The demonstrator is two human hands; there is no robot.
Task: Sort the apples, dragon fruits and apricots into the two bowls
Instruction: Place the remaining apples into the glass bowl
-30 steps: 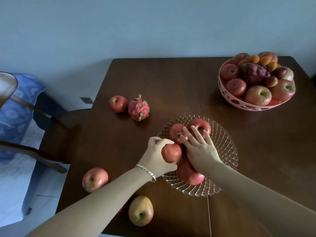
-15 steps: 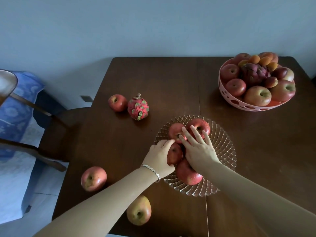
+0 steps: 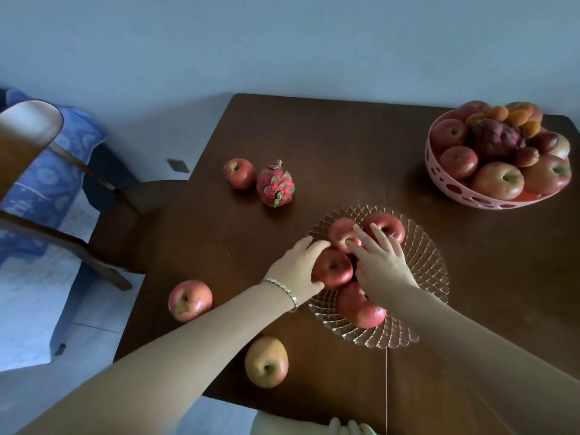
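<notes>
A clear glass bowl (image 3: 430,265) in the middle of the table holds several red apples. My left hand (image 3: 295,268) grips one red apple (image 3: 334,268) that rests in the bowl's left side. My right hand (image 3: 379,265) lies flat, fingers spread, on the apples beside it, touching two at the back (image 3: 387,224). Another apple (image 3: 361,309) lies at the bowl's front. A pink perforated bowl (image 3: 470,196) at the far right holds apples, apricots and a dark dragon fruit (image 3: 496,139). A pink-green dragon fruit (image 3: 275,185) stands loose on the table.
Loose apples lie on the dark wooden table (image 3: 345,146): one (image 3: 239,173) beside the dragon fruit, one (image 3: 190,299) near the left edge, one (image 3: 266,362) near the front edge. A wooden chair (image 3: 28,136) stands off to the left.
My left hand carried the red apple rightward and down into the glass bowl, where it now rests. My right hand stayed on the apples. The view shifted slightly.
</notes>
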